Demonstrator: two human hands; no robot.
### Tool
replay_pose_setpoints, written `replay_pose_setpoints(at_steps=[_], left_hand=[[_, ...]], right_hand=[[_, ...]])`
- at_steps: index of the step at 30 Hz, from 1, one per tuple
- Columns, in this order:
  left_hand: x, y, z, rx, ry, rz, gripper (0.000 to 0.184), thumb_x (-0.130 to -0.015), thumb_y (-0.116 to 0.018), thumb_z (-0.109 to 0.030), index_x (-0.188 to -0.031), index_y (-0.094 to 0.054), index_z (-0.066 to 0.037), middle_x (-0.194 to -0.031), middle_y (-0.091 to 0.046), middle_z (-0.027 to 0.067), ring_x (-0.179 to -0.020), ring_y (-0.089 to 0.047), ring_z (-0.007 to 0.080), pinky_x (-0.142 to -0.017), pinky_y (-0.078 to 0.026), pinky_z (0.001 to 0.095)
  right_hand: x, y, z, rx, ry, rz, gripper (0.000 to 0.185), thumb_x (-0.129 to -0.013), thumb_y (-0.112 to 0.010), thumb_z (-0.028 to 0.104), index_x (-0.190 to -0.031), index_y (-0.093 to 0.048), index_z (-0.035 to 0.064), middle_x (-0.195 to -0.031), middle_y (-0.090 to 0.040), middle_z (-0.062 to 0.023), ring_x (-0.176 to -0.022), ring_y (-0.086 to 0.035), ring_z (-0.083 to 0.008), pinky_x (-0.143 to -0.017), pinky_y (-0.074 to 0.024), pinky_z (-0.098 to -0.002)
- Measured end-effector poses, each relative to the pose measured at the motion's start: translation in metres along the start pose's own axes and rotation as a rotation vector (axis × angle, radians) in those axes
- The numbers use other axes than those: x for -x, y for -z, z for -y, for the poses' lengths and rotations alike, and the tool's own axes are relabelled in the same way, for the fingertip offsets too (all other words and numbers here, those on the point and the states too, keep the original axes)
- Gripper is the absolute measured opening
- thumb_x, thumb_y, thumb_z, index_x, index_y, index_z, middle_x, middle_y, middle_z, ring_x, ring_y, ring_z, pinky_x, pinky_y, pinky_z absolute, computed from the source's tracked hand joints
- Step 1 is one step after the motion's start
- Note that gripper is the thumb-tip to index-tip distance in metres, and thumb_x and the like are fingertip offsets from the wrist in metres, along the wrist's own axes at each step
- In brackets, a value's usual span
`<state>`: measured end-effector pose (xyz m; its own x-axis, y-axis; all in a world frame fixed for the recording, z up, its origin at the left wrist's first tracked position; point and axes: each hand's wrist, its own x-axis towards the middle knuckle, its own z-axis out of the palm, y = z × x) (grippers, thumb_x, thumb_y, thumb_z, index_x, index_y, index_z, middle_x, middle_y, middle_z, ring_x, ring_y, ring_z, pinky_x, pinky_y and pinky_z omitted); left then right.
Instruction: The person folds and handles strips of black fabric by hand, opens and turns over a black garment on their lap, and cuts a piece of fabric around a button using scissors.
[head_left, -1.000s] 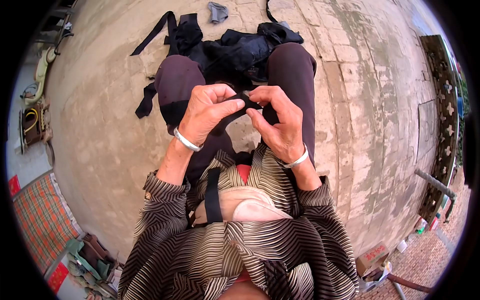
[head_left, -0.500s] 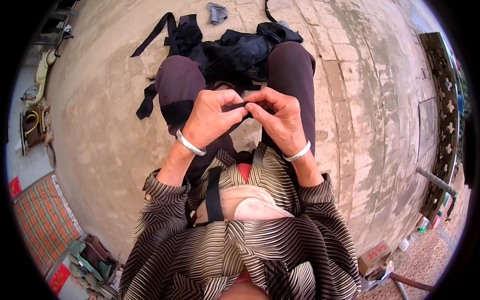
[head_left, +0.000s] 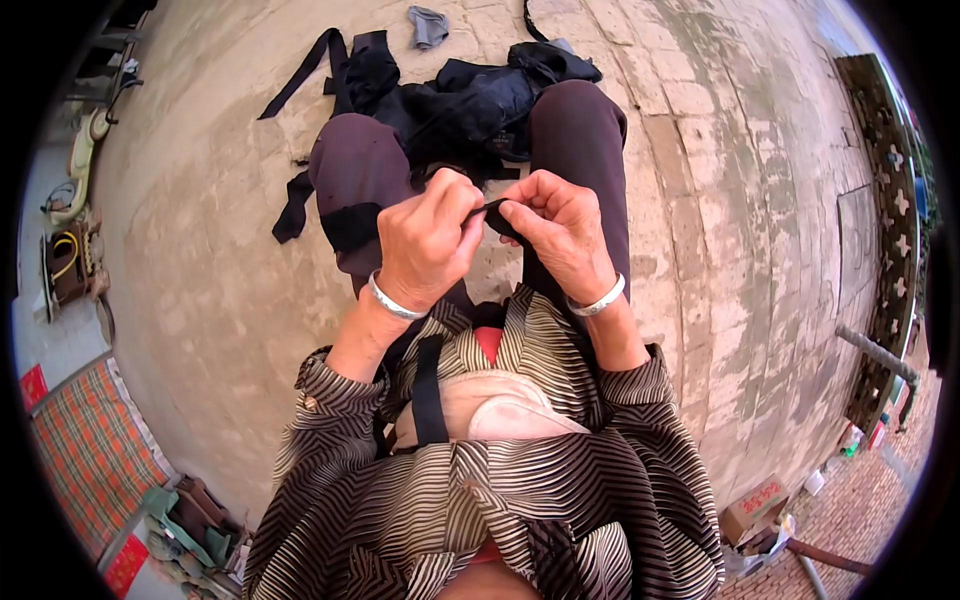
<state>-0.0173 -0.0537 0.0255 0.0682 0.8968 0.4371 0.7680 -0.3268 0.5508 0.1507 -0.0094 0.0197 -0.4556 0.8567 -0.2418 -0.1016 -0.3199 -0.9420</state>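
Between my knees, my left hand (head_left: 428, 240) and my right hand (head_left: 560, 228) both pinch a narrow piece of black cloth (head_left: 494, 216). The left fingers are curled into a near fist around one end. My right thumb and forefinger press on the other end, and a dark fold hangs beneath them. Whether a needle or thread is there is too small to tell. Past my knees a heap of black cloth (head_left: 460, 105) lies on the ground, with loose black strips at its left. Another black strip (head_left: 428, 390) lies over the pale pad (head_left: 500, 400) at my waist.
A grey rag (head_left: 428, 28) lies on the paved ground (head_left: 720, 300) beyond the black heap. Far left are a plaid cloth (head_left: 95, 450) and assorted household items. At the lower right stands a cardboard box (head_left: 755, 510) near a metal pipe (head_left: 876, 353). A patterned low wall (head_left: 890, 230) runs along the right.
My left hand has turned and its fingers have curled in more tightly around the cloth. The black piece between my hands has shifted, and more of it shows by my right thumb.
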Motion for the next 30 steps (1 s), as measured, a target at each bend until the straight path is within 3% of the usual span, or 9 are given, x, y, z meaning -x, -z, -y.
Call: replay_pose_setpoints(at_steps=[2,7,10,12,16,19,23,28,30], left_hand=[[0.003,-0.003,-0.001,-0.062,-0.098,-0.051,0.029,-0.064,-0.069,0.009,-0.087,-0.059,-0.004,-0.087,-0.062,0.0087,-0.06,-0.062,0.0257,-0.052,-0.047,0.0309],[0.009,-0.005,-0.007,0.024,-0.063,-0.038,0.026,-0.066,-0.068,0.009,-0.088,-0.061,-0.002,-0.092,-0.063,0.0102,-0.063,-0.063,0.0227,-0.054,-0.049,0.0293],[0.008,-0.002,-0.006,0.356,0.119,-0.006,0.007,-0.08,-0.063,0.002,-0.087,-0.063,0.005,-0.094,-0.065,0.0129,-0.077,-0.065,0.0196,-0.068,-0.051,0.0279],[0.009,-0.001,-0.006,0.521,0.248,0.034,0.007,-0.086,-0.06,0.0,-0.087,-0.064,0.006,-0.087,-0.065,0.012,-0.077,-0.063,0.0169,-0.07,-0.049,0.0268],[0.004,0.001,-0.005,0.653,0.415,0.068,0.012,-0.088,-0.062,-0.005,-0.084,-0.062,0.006,-0.082,-0.064,0.006,-0.066,-0.053,0.0093,-0.06,-0.042,0.0234],[0.002,0.001,-0.006,0.532,0.292,0.025,0.011,-0.079,-0.071,-0.002,-0.081,-0.06,0.001,-0.084,-0.063,0.0018,-0.057,-0.04,0.0012,-0.051,-0.034,0.0186],[0.006,-0.002,-0.007,0.522,0.377,0.081,0.012,-0.077,-0.07,0.003,-0.084,-0.061,0.001,-0.081,-0.063,0.0002,-0.055,-0.04,0.001,-0.051,-0.034,0.0185],[0.003,-0.001,-0.007,0.407,0.366,0.157,0.015,-0.076,-0.067,0.009,-0.087,-0.059,0.002,-0.078,-0.065,0.0018,-0.057,-0.052,0.0018,-0.051,-0.041,0.0195],[0.002,-0.007,-0.007,0.25,0.106,-0.026,0.017,-0.074,-0.064,0.01,-0.087,-0.056,0.001,-0.081,-0.069,0.0067,-0.057,-0.06,0.0083,-0.054,-0.046,0.0223]], right_hand=[[0.0,0.0,-0.002,-0.02,-0.006,-0.037,0.007,-0.087,-0.064,0.002,-0.087,-0.062,-0.0046,-0.074,-0.062,-0.0008,-0.064,-0.055,-0.0036,-0.055,-0.0458,-0.0194],[0.0,0.001,-0.001,0.064,0.059,-0.083,0.006,-0.085,-0.066,0.002,-0.085,-0.064,-0.0036,-0.072,-0.061,0.001,-0.064,-0.053,-0.0025,-0.054,-0.042,-0.0188],[0.001,0.002,0.002,0.181,0.086,-0.093,0.004,-0.084,-0.066,0.001,-0.085,-0.066,-0.0025,-0.072,-0.061,0.0018,-0.064,-0.052,-0.0019,-0.055,-0.0415,-0.0197],[0.0,0.003,0.0,0.185,0.176,-0.08,0.003,-0.085,-0.065,0.0,-0.085,-0.066,-0.0024,-0.073,-0.062,0.0013,-0.068,-0.054,-0.0019,-0.059,-0.0423,-0.0191],[0.005,0.005,0.008,0.086,0.09,-0.075,0.004,-0.086,-0.065,0.001,-0.088,-0.065,-0.0029,-0.073,-0.06,0.0026,-0.067,-0.051,-0.0017,-0.058,-0.0403,-0.0178],[0.005,0.004,0.007,0.101,0.072,-0.048,0.005,-0.085,-0.066,0.002,-0.087,-0.065,-0.0029,-0.072,-0.059,0.0039,-0.064,-0.048,-0.0014,-0.053,-0.0362,-0.0182],[0.004,0.008,0.007,0.105,0.045,-0.055,0.007,-0.085,-0.066,0.004,-0.086,-0.065,-0.0036,-0.071,-0.059,0.0034,-0.063,-0.048,-0.0012,-0.053,-0.037,-0.0185],[0.003,0.014,0.004,0.108,0.022,0.007,0.009,-0.085,-0.066,0.005,-0.086,-0.065,-0.0039,-0.071,-0.059,0.0029,-0.063,-0.048,-0.0012,-0.053,-0.0377,-0.0184],[0.002,0.012,0.003,0.11,0.035,-0.004,0.009,-0.085,-0.066,0.005,-0.086,-0.065,-0.004,-0.071,-0.059,0.0027,-0.063,-0.049,-0.0012,-0.053,-0.0378,-0.0186]])
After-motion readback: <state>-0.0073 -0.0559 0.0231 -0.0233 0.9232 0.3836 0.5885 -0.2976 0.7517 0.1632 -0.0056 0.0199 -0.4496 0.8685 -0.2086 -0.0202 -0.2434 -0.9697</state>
